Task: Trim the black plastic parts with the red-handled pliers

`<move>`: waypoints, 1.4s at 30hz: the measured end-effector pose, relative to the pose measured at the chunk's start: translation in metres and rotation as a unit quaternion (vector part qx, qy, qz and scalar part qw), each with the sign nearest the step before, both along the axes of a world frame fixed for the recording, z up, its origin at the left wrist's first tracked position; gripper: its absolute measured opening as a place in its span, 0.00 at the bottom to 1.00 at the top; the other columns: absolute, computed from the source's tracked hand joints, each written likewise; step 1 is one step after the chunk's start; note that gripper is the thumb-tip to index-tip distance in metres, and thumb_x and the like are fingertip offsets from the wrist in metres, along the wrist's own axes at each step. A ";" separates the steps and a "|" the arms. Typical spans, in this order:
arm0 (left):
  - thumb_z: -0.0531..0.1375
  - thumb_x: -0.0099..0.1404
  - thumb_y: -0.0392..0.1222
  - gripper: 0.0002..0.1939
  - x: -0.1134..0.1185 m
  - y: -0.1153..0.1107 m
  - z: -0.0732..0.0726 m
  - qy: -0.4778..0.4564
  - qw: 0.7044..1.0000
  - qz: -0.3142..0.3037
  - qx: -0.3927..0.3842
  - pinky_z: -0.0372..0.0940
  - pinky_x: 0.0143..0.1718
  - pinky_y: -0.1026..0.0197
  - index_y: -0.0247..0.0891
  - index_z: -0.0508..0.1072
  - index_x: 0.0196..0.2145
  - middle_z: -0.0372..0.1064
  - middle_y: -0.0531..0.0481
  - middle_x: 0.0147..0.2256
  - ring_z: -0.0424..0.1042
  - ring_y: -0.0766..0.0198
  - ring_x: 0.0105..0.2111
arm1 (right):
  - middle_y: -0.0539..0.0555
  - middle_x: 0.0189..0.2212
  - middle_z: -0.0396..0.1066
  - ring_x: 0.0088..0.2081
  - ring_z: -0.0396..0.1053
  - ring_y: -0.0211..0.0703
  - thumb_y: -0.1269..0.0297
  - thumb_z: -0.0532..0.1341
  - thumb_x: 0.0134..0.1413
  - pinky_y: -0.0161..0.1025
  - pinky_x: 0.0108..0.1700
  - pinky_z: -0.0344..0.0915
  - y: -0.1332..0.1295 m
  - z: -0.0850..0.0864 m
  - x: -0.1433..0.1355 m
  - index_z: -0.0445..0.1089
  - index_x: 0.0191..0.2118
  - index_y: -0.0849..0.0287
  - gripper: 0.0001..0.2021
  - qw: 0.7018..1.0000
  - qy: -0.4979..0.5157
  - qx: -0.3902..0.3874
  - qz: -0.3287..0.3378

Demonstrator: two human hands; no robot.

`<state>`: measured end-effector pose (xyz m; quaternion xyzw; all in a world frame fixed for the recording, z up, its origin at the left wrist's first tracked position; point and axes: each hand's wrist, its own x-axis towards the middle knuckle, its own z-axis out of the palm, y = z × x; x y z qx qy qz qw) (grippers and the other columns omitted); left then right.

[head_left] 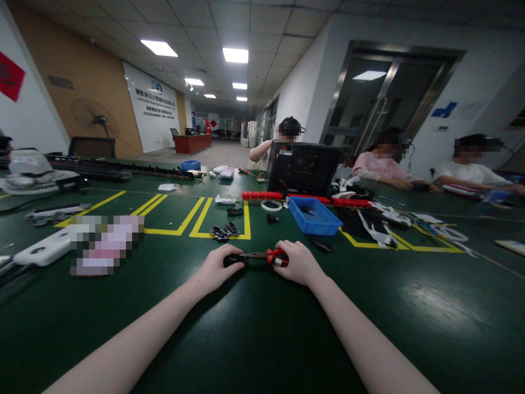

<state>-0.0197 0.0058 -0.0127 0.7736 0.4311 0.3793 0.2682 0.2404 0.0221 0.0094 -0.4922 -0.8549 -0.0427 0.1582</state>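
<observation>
My left hand (215, 269) is closed around a small black part (233, 260), pinched between thumb and fingers over the green table. What exactly the part is cannot be made out. In my right hand (299, 261) are long-nose pliers with red and black handles (275, 256). Their metal jaws (254, 255) point left and reach the black part; whether they grip it is too small to tell. Just beyond my hands lie several small black pieces (223, 232), a further black piece (272, 218) and a blue plastic bin (314, 219) with a dark item inside.
Yellow tape outlines (197, 219) mark the green table (262, 339). To the left are a white power strip (45, 246) and a blurred flat item (109, 246). Beyond the bin stand a black panel (303, 169) and a tape roll (271, 206). Several people sit across the table.
</observation>
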 end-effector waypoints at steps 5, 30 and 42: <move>0.61 0.63 0.41 0.10 0.000 0.002 -0.002 -0.011 1.000 -0.012 -0.004 0.65 0.48 0.54 0.39 0.75 0.42 0.72 0.47 0.42 0.71 0.56 0.44 | 0.54 0.36 0.69 0.35 0.65 0.43 0.57 0.62 0.48 0.40 0.39 0.56 0.000 0.000 0.001 0.68 0.39 0.58 0.13 1.000 -0.010 0.016 0.003; 0.62 0.61 0.40 0.11 0.000 0.001 -0.003 -0.004 1.000 -0.004 -0.018 0.64 0.48 0.53 0.39 0.74 0.43 0.72 0.47 0.42 0.71 0.55 0.44 | 0.56 0.35 0.70 0.35 0.65 0.45 0.56 0.61 0.49 0.42 0.42 0.54 0.001 -0.001 0.000 0.68 0.37 0.58 0.13 0.999 -0.019 0.043 0.008; 0.61 0.62 0.41 0.12 0.000 0.000 0.000 -0.006 0.999 -0.002 -0.038 0.65 0.48 0.54 0.39 0.75 0.44 0.72 0.46 0.42 0.71 0.55 0.43 | 0.52 0.32 0.70 0.32 0.64 0.42 0.59 0.61 0.49 0.40 0.40 0.54 -0.002 0.004 -0.003 0.67 0.34 0.56 0.08 1.000 -0.013 0.005 0.006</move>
